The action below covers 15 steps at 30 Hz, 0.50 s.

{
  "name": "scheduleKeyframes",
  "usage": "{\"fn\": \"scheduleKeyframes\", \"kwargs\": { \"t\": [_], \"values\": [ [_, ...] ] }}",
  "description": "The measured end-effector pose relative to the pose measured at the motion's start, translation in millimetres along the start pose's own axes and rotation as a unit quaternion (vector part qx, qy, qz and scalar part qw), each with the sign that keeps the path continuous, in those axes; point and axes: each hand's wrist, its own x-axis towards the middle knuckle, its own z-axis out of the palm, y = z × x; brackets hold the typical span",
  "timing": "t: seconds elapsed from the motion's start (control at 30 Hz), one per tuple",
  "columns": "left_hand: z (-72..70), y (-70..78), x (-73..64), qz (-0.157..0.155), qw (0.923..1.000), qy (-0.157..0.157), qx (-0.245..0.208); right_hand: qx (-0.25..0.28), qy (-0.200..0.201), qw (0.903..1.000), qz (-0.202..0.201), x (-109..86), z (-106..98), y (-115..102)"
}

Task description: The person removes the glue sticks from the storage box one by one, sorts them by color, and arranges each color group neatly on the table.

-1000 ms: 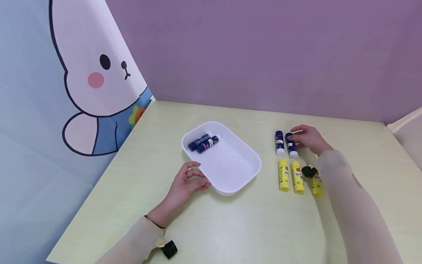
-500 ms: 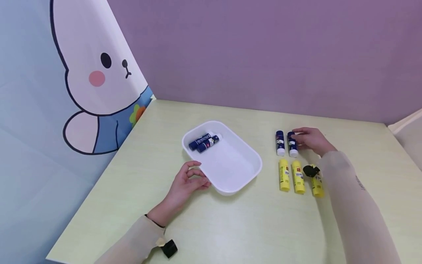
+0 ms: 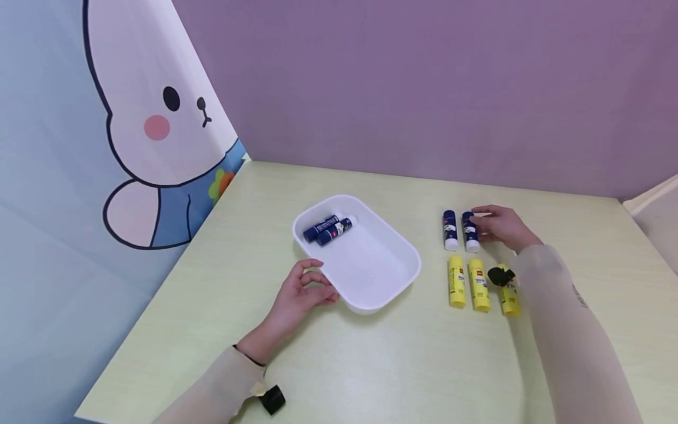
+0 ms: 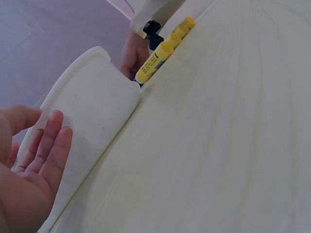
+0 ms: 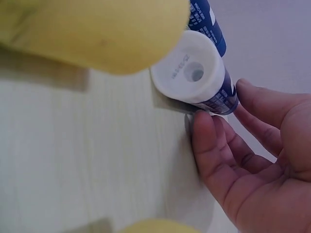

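My left hand [image 3: 299, 297] is at the near left side of a white plastic tray [image 3: 376, 259], fingers loosely bent and apart, fingertips right at its wall. Two dark blue glue sticks [image 3: 335, 231] lie side by side in the tray's far left corner. To the right, my right hand [image 3: 503, 227] pinches another blue glue stick [image 3: 470, 232] lying on the table, its thumb and fingers along the right side. In the right wrist view, the white round base [image 5: 192, 65] of this stick faces the camera. A second blue glue stick [image 3: 450, 229] lies parallel just left of it.
Several yellow glue sticks [image 3: 479, 285] lie in a row nearer me, one partly covered by the black wrist device [image 3: 500, 275] and right sleeve. A purple wall [image 3: 424, 88] stands behind the table [image 3: 371, 365]; a rabbit-print cloth [image 3: 159, 129] hangs at left.
The blue glue stick at my right hand has turned from slanted to nearly parallel with its neighbour, and that hand has shifted slightly right. My left hand and the tray stay put.
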Motion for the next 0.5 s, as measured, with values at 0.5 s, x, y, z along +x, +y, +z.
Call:
{"fn": "scheduleKeyframes", "kwargs": {
  "t": [0.5],
  "values": [
    [-0.2, 0.1, 0.5, -0.001, 1.0000, -0.002, 0.004, 0.033, 0.004, 0.9994, -0.010, -8.8, -4.8, 0.4]
  ]
}}
